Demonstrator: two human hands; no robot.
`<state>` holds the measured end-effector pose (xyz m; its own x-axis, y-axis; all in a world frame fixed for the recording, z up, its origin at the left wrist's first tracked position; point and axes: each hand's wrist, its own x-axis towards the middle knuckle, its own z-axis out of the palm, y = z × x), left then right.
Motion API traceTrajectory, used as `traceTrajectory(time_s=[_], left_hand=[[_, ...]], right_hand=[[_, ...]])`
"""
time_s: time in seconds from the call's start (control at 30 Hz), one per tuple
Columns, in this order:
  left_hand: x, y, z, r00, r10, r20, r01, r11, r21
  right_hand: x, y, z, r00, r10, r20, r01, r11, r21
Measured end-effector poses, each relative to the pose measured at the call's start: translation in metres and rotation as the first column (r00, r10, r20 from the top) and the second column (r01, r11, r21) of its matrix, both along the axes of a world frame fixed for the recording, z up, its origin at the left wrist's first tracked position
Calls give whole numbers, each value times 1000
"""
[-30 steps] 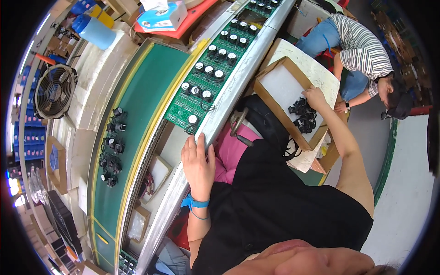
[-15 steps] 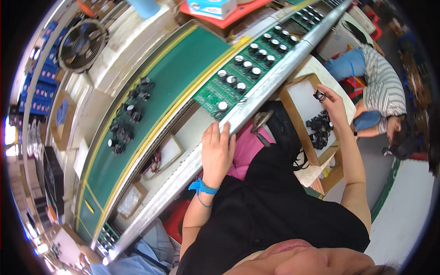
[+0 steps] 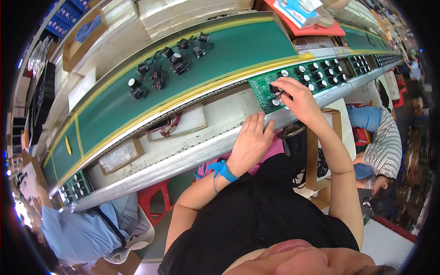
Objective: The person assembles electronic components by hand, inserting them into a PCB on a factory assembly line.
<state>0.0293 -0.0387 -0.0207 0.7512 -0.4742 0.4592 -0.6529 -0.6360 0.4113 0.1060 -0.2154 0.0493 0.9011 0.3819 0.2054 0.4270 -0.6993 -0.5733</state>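
My right hand (image 3: 300, 100) is over the near end of a row of green circuit boards (image 3: 260, 87), its thumb and fingers pinched on a small black component (image 3: 275, 89) just above the board. Round white-topped capacitors (image 3: 301, 69) stand on the boards. My left hand (image 3: 251, 141), with a blue wrist strap (image 3: 223, 170), lies on the metal rail (image 3: 197, 161), fingers stretched toward the board's near corner. Beside my right forearm, a cardboard box (image 3: 311, 156) holds black components (image 3: 322, 161), partly hidden by the arm.
A green conveyor belt (image 3: 238, 43) beyond the rail carries a loose cluster of black parts (image 3: 156, 77). A red tray (image 3: 316, 28) with a tissue box stands at the far side. People in blue (image 3: 78, 227) and striped (image 3: 387, 142) clothing sit at left and right; a red stool (image 3: 153, 199) is at left.
My right hand has moved left from above the cardboard box to the circuit board, carrying the black component. My left hand stays on the rail. The whole view has turned.
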Motion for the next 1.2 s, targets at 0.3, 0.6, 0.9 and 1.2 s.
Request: traceTrajectory(time_s=[0.3, 0.6, 0.9, 1.2], left_hand=[[0, 2, -4, 1000, 10, 20, -10, 1000, 20], [-2, 4, -4, 1000, 19, 16, -19, 1000, 24], [-2, 4, -5, 1000, 19, 20, -19, 1000, -4], [-2, 4, -5, 1000, 20, 21, -19, 1000, -22]], right_hand=[[13, 19, -1, 996, 6, -87, -31, 956, -290], [22, 16, 6, 984, 142, -107, -171, 918, -359], [33, 9, 10, 962, 258, -90, -272, 872, -407], [33, 11, 9, 980, 122, -156, -170, 921, -350]])
